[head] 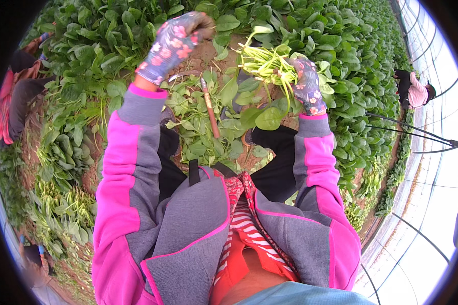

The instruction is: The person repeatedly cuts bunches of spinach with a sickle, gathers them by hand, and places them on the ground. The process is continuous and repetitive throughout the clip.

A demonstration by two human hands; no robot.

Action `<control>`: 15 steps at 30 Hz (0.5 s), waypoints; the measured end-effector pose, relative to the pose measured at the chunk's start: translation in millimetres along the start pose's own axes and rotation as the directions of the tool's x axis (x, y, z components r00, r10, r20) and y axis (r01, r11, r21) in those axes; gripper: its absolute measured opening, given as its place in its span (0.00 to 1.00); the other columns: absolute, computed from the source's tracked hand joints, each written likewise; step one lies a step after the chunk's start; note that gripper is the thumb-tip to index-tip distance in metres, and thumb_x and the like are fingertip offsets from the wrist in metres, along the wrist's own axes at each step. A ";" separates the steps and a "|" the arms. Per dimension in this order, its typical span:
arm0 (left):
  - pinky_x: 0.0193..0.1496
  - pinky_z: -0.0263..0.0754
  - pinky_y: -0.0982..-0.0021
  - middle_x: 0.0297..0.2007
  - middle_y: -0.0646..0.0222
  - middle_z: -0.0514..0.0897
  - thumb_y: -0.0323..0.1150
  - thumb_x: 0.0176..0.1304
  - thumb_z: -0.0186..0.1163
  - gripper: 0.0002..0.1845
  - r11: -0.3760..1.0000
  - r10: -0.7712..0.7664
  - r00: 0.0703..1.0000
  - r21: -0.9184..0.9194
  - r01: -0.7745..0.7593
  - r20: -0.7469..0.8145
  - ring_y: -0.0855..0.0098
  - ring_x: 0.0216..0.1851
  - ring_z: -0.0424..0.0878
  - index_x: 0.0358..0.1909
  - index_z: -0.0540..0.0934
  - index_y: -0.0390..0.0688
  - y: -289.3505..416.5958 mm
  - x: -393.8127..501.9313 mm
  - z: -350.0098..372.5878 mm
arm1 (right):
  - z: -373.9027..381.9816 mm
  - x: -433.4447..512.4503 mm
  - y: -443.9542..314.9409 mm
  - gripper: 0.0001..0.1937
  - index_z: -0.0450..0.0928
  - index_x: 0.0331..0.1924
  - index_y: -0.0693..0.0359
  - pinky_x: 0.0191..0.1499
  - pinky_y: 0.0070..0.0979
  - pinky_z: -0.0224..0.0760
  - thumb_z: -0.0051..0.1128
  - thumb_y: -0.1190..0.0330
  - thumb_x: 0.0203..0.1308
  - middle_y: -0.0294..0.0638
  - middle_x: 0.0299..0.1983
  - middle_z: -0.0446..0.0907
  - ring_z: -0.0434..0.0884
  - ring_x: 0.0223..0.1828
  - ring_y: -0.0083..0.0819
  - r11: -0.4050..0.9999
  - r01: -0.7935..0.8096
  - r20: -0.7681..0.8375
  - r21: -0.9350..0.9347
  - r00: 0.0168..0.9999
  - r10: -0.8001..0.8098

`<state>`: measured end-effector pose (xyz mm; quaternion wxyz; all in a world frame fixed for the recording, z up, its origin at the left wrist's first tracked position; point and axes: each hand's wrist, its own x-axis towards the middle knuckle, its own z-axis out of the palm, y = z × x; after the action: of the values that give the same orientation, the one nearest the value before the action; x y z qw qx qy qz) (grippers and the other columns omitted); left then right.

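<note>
My left hand, in a floral-print glove with a soiled fingertip area, is raised at the upper left above bare soil; its fingers are curled and blurred, and whether they hold anything cannot be told. In my right hand, gloved alike, is a bunch of spinach, its pale stems pointing left and some leaves hanging down. Between the hands and my knees, a sickle with a worn wooden handle lies on loose green leaves, its curved blade towards the upper left.
Dense leafy spinach grows ahead and to the right. Cut bunches lie on the soil at left. One person crouches at far left, another at far right; part of someone shows at lower left. Greenhouse film and hoops line the right side.
</note>
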<state>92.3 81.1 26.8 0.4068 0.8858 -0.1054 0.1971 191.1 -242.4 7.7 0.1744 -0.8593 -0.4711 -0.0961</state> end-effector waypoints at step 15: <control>0.28 0.71 0.73 0.24 0.69 0.80 0.28 0.52 0.61 0.12 0.952 -0.019 0.993 -0.302 0.052 0.114 0.76 0.23 0.77 0.40 0.80 0.42 24.9 -8.8 69.9 | 3.2 2.6 -8.2 0.25 0.77 0.48 0.56 0.43 0.37 0.66 0.68 0.61 0.41 0.43 0.35 0.79 0.76 0.39 0.45 0.999 0.016 0.052 -0.043 0.999 -0.014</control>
<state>94.2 12.0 -1.5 0.5357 0.8236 -0.1407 0.1223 185.5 -235.1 7.3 0.1428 -0.8616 -0.4796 -0.0855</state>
